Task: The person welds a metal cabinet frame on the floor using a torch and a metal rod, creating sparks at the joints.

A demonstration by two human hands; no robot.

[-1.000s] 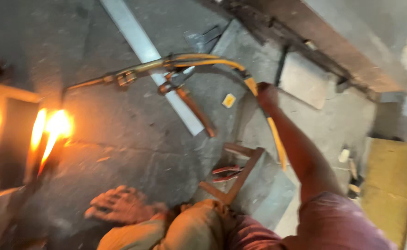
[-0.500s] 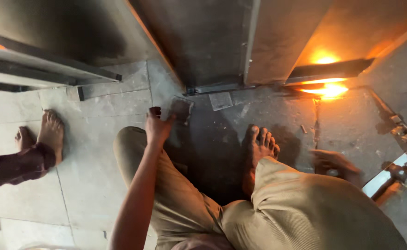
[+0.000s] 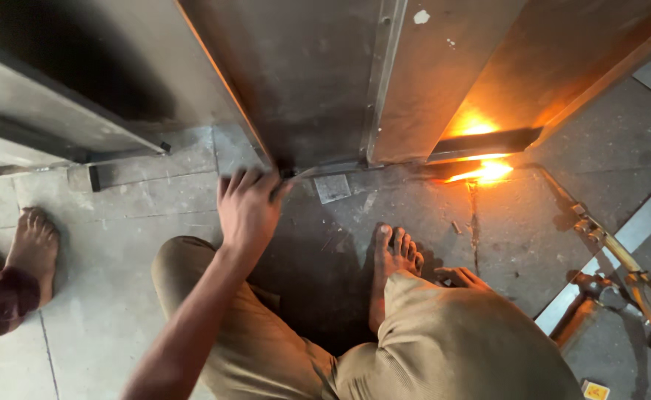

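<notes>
I am squatting on a stone floor in front of a large upright metal frame (image 3: 384,81). My left hand (image 3: 247,211) reaches forward, and its fingertips touch the frame's bottom corner where a thin strip (image 3: 318,170) meets the floor. Nothing shows in its grasp. My right hand (image 3: 462,278) lies low on the floor beside my right knee, mostly hidden behind the trouser leg. My bare right foot (image 3: 388,267) stands between the two hands. An orange flame (image 3: 485,170) burns at the base of the frame to the right.
A gas torch with yellow hoses (image 3: 629,274) lies on the floor at the right. A small square metal plate (image 3: 333,187) sits near the frame's foot. Another person's bare feet (image 3: 32,248) stand at the left. A grey metal beam (image 3: 58,118) runs along the upper left.
The camera has swung from the torch side to the frame's base. My left hand has moved right and forward to the frame's bottom corner.
</notes>
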